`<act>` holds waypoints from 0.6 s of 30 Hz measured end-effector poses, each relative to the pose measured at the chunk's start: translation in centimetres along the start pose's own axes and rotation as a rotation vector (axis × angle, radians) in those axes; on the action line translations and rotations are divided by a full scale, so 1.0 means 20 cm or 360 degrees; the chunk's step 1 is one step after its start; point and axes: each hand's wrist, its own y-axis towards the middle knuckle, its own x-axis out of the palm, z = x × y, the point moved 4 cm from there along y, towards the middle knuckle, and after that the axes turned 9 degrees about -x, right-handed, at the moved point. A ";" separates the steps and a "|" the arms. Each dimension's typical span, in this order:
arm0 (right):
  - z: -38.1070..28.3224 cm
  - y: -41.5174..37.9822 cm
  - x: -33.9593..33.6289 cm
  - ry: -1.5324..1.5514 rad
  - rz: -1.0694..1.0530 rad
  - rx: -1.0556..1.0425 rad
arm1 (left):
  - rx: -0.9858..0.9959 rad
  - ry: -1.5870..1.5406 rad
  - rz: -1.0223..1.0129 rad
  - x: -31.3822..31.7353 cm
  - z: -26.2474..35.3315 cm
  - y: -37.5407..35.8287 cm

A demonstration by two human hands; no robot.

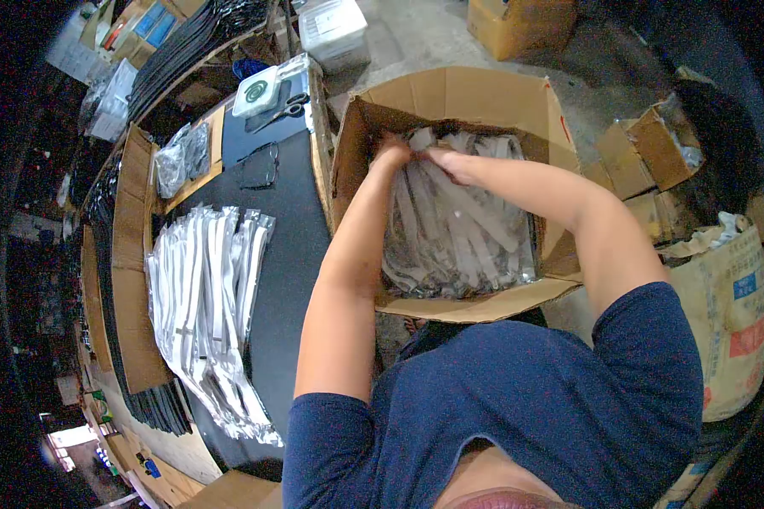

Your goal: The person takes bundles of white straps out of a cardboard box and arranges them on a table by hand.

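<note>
Both my hands reach into the far left part of an open cardboard box [463, 93]. Inside it lies a thick layer of long pale strips in clear plastic sleeves [458, 225]. My left hand [390, 151] is by the box's left wall at the strips' far ends; its fingers are blurred and partly in shadow. Close beside it, my right hand [452, 166] has its fingers closed around the end of some plastic-wrapped strips. A crumpled clear plastic end [422, 138] sticks up between the two hands.
Left of the box, a black-topped table [293, 220] carries a fanned pile of sleeved white strips [208, 297], scissors [289, 110], glasses [272, 165] and a bagged bundle [182, 157]. A printed sack [726, 322] and a smaller open carton [662, 144] stand at right.
</note>
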 end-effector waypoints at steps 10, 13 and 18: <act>0.24 0.47 -0.28 -0.0279 0.0021 -0.0132 | -0.0217 -0.0330 -0.0077 0.00 -0.13 0.04; 0.13 0.28 -0.15 -0.0113 -0.0029 0.0033 | -0.0232 -0.0446 -0.0128 0.02 -0.18 0.07; 0.00 0.01 -0.01 0.0186 -0.0027 0.0075 | 0.0016 -0.0812 0.0334 -0.14 -0.09 -0.14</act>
